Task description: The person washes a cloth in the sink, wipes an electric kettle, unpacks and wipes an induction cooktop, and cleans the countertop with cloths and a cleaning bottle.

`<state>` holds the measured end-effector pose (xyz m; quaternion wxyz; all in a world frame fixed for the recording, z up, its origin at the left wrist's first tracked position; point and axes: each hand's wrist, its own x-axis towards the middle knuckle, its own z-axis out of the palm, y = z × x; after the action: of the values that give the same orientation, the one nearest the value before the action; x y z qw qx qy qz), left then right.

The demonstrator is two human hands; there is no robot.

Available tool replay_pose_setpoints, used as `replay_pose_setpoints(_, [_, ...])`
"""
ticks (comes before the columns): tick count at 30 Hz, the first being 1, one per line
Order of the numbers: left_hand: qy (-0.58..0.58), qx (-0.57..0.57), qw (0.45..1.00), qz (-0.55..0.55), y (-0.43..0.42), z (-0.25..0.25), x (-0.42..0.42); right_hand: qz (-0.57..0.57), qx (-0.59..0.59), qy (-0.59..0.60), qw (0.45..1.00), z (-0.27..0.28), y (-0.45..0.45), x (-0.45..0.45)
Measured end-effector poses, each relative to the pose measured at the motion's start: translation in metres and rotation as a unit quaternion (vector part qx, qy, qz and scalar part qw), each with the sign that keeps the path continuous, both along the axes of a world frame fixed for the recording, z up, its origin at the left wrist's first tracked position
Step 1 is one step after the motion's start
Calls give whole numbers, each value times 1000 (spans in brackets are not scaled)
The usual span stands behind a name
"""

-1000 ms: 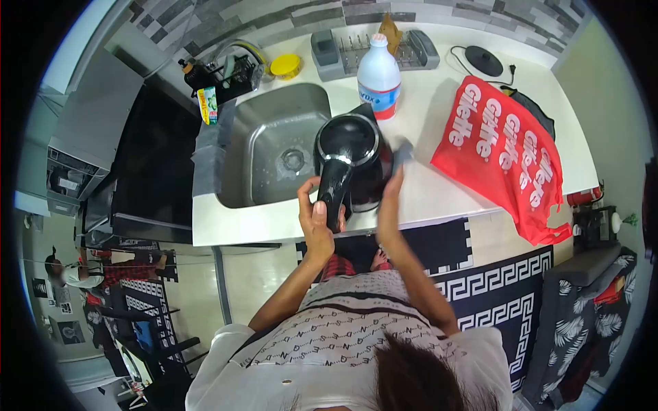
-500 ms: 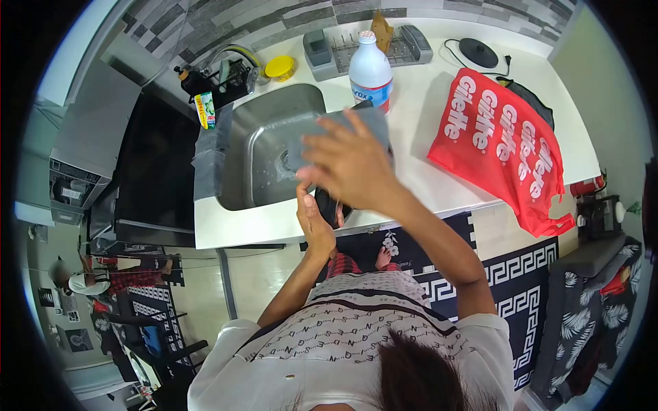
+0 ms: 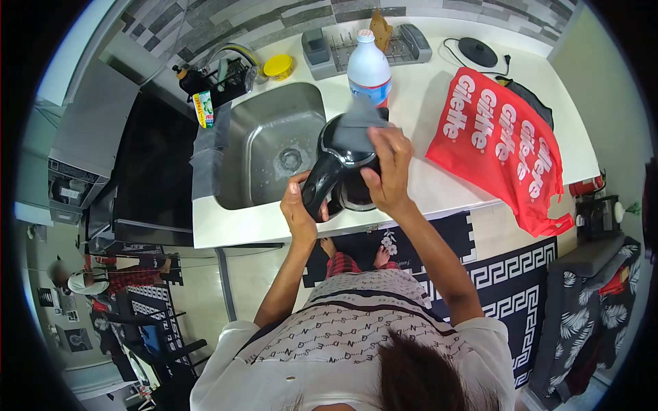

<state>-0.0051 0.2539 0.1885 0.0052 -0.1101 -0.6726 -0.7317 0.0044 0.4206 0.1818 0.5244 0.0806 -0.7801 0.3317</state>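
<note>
A shiny black kettle (image 3: 356, 188) stands at the right edge of the steel sink (image 3: 274, 147), its handle pointing toward me. My left hand (image 3: 300, 214) is closed around the end of that handle. Over the kettle's lid, my right hand (image 3: 392, 164) pinches a grey cloth (image 3: 360, 127), which is blurred and covers part of the lid. Just behind the cloth is a white bottle (image 3: 369, 68) with a blue and red label.
A red bag (image 3: 497, 140) lies on the right of the counter, near a round black base with a cord (image 3: 478, 52). Behind stand a grey dish rack (image 3: 363, 51), a yellow tub (image 3: 278, 67) and a black caddy (image 3: 229, 81). A person (image 3: 103, 279) is far left.
My right hand swept from the kettle's right side across its top, then drew back right with the cloth, uncovering part of the lid. The handle has swung slightly left with my left hand.
</note>
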Motion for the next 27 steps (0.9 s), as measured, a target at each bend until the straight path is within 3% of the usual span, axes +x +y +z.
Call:
replay_pose_setpoints(3, [-7, 22, 999, -26, -12, -5, -10, 71, -115, -60, 989, -34, 12, -7])
replay_pose_setpoints(5, [-12, 28, 999, -45, -13, -6, -15, 191, -218, -107, 951, -11, 23, -18])
replay_pose_setpoints(6, [-16, 23, 998, -53, -14, -6, -17, 183, -224, -107, 951, -3, 28, -23])
replay_pose_setpoints(8, [-28, 34, 996, -78, -16, -7, -23, 326, -431, -183, 822, 4, 40, -31])
replay_pose_setpoints(9, [-37, 34, 996, -68, -16, -8, -25, 346, -510, -256, 745, -25, 48, -36])
replay_pose_setpoints(10, [-35, 32, 996, -76, -13, -9, -29, 341, -513, -249, 748, -34, 50, -36])
replay_pose_setpoints(13, [-27, 43, 998, -42, -11, -10, -23, 294, -614, -366, 634, -38, 48, -25])
replay_pose_setpoints(14, [-27, 40, 998, -49, -9, -10, -22, 292, -619, -361, 634, -32, 47, -26])
replay_pose_setpoints(16, [-12, 38, 999, -7, -3, -9, -18, 201, -563, -317, 737, -20, 36, -29])
replay_pose_setpoints(17, [-13, 37, 999, 30, 5, -6, -15, 195, -494, -139, 836, -16, 18, -28])
replay_pose_setpoints(18, [-10, 38, 999, 26, 11, -1, -14, 125, -439, -108, 883, -12, 3, -12])
replay_pose_setpoints(20, [-35, 57, 995, 69, 21, 4, -11, -28, -360, -156, 919, -53, -26, 8])
replay_pose_setpoints(22, [-48, 81, 993, 76, 20, 5, -15, -92, -388, -179, 899, -97, -59, 13])
replay_pose_setpoints(24, [-75, 160, 982, 61, 19, 12, -22, -42, -223, -181, 957, -89, -71, 28])
replay_pose_setpoints(25, [-65, 156, 984, 63, 20, 26, -19, -34, -175, -124, 976, -63, -66, 28])
replay_pose_setpoints(27, [-67, 182, 981, 31, 15, 50, -19, -119, -102, -71, 985, -33, -35, 12])
